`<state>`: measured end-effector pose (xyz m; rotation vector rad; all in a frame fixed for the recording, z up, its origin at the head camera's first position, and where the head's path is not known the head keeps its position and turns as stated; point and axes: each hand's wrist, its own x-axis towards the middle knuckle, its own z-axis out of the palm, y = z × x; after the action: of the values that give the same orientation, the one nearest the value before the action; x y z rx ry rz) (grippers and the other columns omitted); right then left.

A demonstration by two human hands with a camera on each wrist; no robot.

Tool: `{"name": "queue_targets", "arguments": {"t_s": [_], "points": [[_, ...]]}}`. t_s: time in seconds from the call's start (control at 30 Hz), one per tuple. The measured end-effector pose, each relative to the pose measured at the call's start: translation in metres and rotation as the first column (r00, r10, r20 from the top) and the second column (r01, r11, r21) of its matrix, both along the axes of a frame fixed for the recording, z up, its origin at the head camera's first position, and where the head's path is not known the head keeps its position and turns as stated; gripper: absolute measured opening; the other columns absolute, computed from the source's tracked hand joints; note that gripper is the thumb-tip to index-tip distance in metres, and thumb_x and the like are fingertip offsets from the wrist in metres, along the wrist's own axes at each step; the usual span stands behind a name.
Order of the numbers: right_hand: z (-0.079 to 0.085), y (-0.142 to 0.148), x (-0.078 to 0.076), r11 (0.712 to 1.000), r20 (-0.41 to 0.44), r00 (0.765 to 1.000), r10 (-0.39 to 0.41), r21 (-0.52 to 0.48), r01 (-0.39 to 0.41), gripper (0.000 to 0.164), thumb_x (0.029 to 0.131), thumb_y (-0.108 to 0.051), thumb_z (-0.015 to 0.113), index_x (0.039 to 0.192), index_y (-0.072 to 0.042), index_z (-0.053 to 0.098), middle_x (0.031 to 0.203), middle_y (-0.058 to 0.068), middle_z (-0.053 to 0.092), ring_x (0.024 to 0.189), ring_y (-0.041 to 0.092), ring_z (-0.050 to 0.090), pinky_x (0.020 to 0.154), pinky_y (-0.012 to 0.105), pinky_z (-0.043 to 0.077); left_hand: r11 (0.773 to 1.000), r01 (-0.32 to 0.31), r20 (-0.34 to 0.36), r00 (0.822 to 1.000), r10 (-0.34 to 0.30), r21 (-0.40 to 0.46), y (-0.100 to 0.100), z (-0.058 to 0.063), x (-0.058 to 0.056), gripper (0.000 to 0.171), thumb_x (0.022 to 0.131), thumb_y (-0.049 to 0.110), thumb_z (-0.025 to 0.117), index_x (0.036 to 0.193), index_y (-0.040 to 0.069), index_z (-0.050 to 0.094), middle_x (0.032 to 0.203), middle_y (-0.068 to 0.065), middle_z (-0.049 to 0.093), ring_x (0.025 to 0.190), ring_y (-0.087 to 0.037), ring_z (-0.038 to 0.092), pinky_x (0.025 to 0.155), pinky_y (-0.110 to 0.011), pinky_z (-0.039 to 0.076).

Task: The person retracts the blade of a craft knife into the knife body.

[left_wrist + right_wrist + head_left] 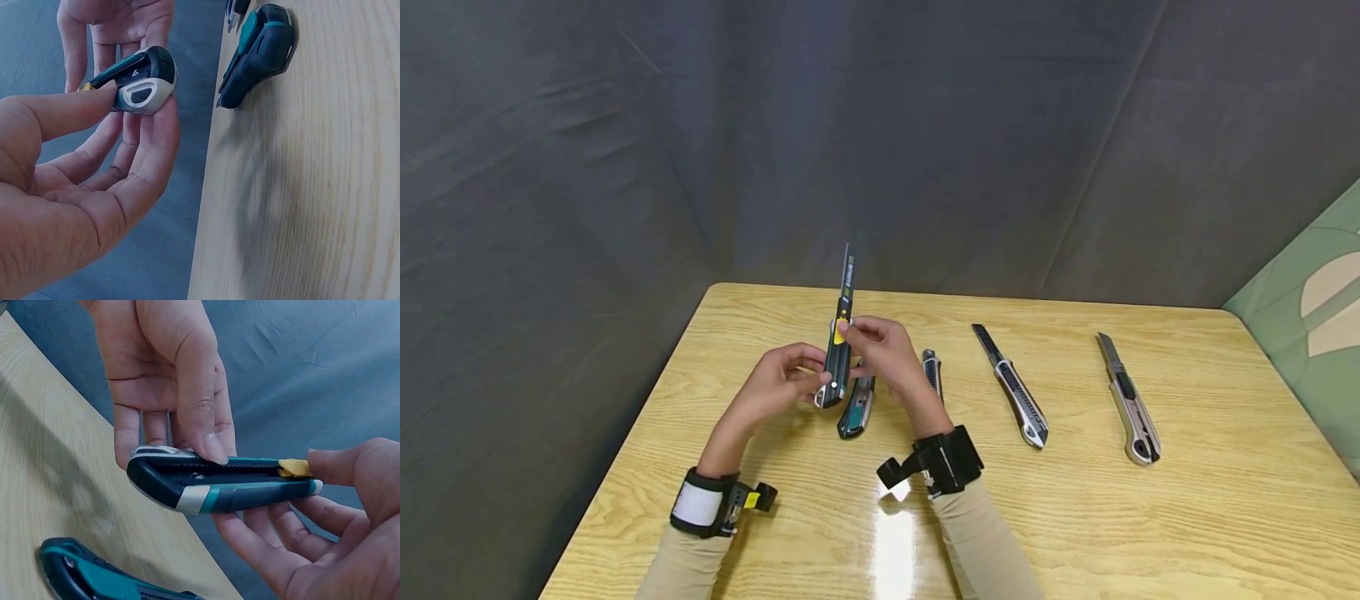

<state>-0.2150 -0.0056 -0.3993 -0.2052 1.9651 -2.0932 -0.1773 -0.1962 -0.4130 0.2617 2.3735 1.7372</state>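
Observation:
A black and dark-green snap-off utility knife (836,367) is held up over the table, its long blade (847,275) out and pointing away. My left hand (775,385) pinches the rear end between thumb and fingers. From the other side my right hand (891,354) grips the front of the handle, the thumb at the yellow slider (294,467) and the fingers under the body. The pale end cap (142,95) faces the left wrist camera. Just below the hands, a teal and black utility knife (855,414) lies on the table, its front end hidden.
Right of the hands, a knife (932,371) lies partly covered by the right wrist. Farther right rest a grey and black knife (1021,404) and a beige-grey one (1131,412), blades out. The wooden table (1225,400) ends at a dark curtain (925,150).

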Motion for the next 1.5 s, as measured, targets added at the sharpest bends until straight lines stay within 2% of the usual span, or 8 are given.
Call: {"name": "queue_targets", "arguments": {"t_s": [0.23, 0.43, 0.63, 0.8, 0.87, 1.1, 1.3, 1.5], "points": [[-0.001, 0.0, -0.001, 0.999, 0.009, 0.999, -0.042, 0.014, 0.042, 0.036, 0.087, -0.039, 0.065, 0.109, -0.011, 0.068, 0.1, 0.013, 0.065, 0.087, 0.029, 0.064, 0.07, 0.049, 0.061, 0.999, 0.02, 0.008, 1.0, -0.02, 0.028, 0.0, -0.002, -0.001, 0.026, 0.086, 0.014, 0.068, 0.109, 0.006, 0.061, 0.104, -0.019, 0.063, 0.075, -0.029, 0.064, 0.071, -0.06, 0.058], [-0.002, 0.002, -0.005, 1.0, -0.003, 1.0, -0.022, -0.014, 0.022, 0.037, 0.089, -0.034, 0.064, 0.112, -0.005, 0.067, 0.1, 0.019, 0.066, 0.09, 0.037, 0.063, 0.075, 0.057, 0.058, 0.999, 0.018, 0.017, 1.0, -0.019, 0.045, 0.001, -0.003, -0.003, 0.026, 0.086, 0.014, 0.068, 0.11, 0.006, 0.062, 0.107, -0.019, 0.063, 0.078, -0.029, 0.065, 0.07, -0.054, 0.06], [-0.001, 0.003, -0.004, 1.0, -0.011, 1.0, -0.028, -0.013, 0.028, 0.035, 0.088, -0.034, 0.065, 0.112, -0.008, 0.068, 0.103, 0.02, 0.066, 0.087, 0.029, 0.065, 0.07, 0.046, 0.062, 0.997, 0.018, 0.003, 1.0, -0.018, 0.074, 0.005, 0.0, -0.002, 0.026, 0.086, 0.009, 0.068, 0.109, 0.001, 0.061, 0.105, -0.023, 0.062, 0.077, -0.03, 0.065, 0.069, -0.058, 0.059], [-0.001, 0.003, -0.002, 0.999, -0.03, 0.999, -0.036, -0.015, 0.035, 0.034, 0.089, -0.032, 0.065, 0.111, -0.007, 0.067, 0.102, 0.02, 0.064, 0.084, 0.026, 0.065, 0.065, 0.038, 0.063, 0.997, 0.006, 0.022, 1.0, -0.008, 0.081, 0.006, 0.001, -0.001, 0.023, 0.085, 0.008, 0.067, 0.107, 0.003, 0.062, 0.103, -0.021, 0.062, 0.075, -0.03, 0.065, 0.068, -0.058, 0.059], [0.0, 0.003, -0.001, 0.999, -0.023, 0.999, -0.034, -0.007, 0.034, 0.033, 0.09, -0.03, 0.064, 0.112, -0.005, 0.066, 0.1, 0.018, 0.064, 0.084, 0.026, 0.065, 0.068, 0.043, 0.062, 0.997, 0.005, 0.031, 0.999, -0.008, 0.081, 0.006, 0.001, -0.001, 0.022, 0.085, 0.007, 0.067, 0.107, 0.003, 0.062, 0.103, -0.021, 0.062, 0.074, -0.03, 0.065, 0.067, -0.058, 0.059], [0.024, 0.002, 0.013, 0.998, 0.014, 0.999, -0.042, 0.047, 0.041, 0.031, 0.093, -0.018, 0.059, 0.113, 0.005, 0.063, 0.107, 0.032, 0.059, 0.086, 0.032, 0.063, 0.084, 0.061, 0.053, 0.997, 0.011, 0.052, 0.999, -0.015, 0.072, 0.006, 0.0, 0.0, 0.023, 0.085, 0.008, 0.067, 0.107, 0.003, 0.062, 0.103, -0.02, 0.063, 0.076, -0.03, 0.065, 0.065, -0.051, 0.061], [0.007, 0.002, 0.0, 0.999, 0.049, 0.998, -0.028, 0.03, 0.026, 0.031, 0.091, -0.022, 0.062, 0.112, 0.0, 0.065, 0.106, 0.024, 0.061, 0.084, 0.029, 0.063, 0.084, 0.06, 0.054, 0.996, 0.013, 0.068, 0.998, -0.019, 0.086, 0.006, 0.001, 0.001, 0.024, 0.085, 0.009, 0.069, 0.107, 0.003, 0.062, 0.103, -0.021, 0.063, 0.079, -0.031, 0.065, 0.063, -0.044, 0.063], [0.002, 0.002, -0.001, 0.999, 0.033, 0.999, -0.032, 0.019, 0.032, 0.03, 0.089, -0.026, 0.065, 0.108, -0.004, 0.067, 0.098, 0.015, 0.063, 0.078, 0.022, 0.063, 0.079, 0.054, 0.058, 0.996, 0.005, 0.069, 0.998, -0.011, 0.087, 0.006, 0.002, 0.001, 0.024, 0.085, 0.007, 0.068, 0.107, 0.002, 0.061, 0.104, -0.022, 0.062, 0.08, -0.03, 0.065, 0.064, -0.047, 0.062]]}}
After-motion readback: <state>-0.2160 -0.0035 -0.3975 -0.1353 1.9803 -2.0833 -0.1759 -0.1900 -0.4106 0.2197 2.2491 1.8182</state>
